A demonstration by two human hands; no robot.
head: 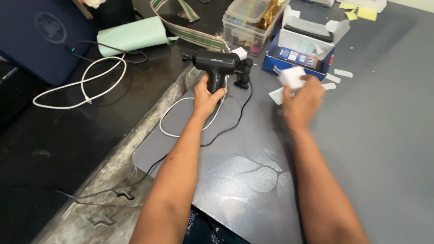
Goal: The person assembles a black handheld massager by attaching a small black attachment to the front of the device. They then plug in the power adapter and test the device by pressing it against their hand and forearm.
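My left hand (205, 97) grips the handle of a black pistol-shaped massage gun (217, 63), held upright just above the grey mat (370, 135). A small black attachment (244, 72) sits right beside its head. My right hand (302, 100) holds a white folded paper or small packet (291, 77), blurred by motion, in front of an open blue and white cardboard box (300, 49). A white cable (174, 119) and a black cable (235, 119) loop on the mat beneath my left hand.
A clear plastic container (246, 22) with small items stands behind the gun. A mint green pouch (133, 36), a striped strap (194, 34), another white cable (86, 86) and a dark blue case (36, 38) lie at left. Paper scraps (343, 72) and yellow notes (361, 12) are scattered at right.
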